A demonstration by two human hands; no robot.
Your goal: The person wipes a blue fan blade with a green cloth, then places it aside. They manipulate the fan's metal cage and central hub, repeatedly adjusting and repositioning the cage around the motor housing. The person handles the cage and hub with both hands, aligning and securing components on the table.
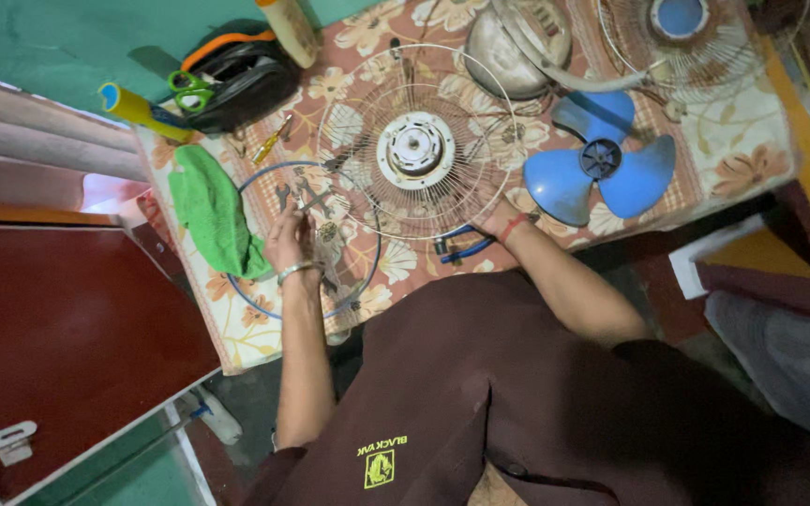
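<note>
Overhead, the head camera showed the left hand (290, 242) resting loosely open on small spanners (304, 199) inside a blue ring (250, 187), beside a green cloth (210, 211). The right hand (499, 223) lay at the rim of the wire fan guard (416, 141) on the flowered tablecloth (752, 141); its grip could not be told. The guard looked light, springy and easily bent, best held by the rim.

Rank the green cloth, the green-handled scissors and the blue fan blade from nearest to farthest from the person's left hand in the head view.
From the left hand:
1. Green cloth, right beside it, on its outer side.
2. Green-handled scissors, farther up the table, on the black bag.
3. Blue fan blade, far across, past the wire guard.
</note>
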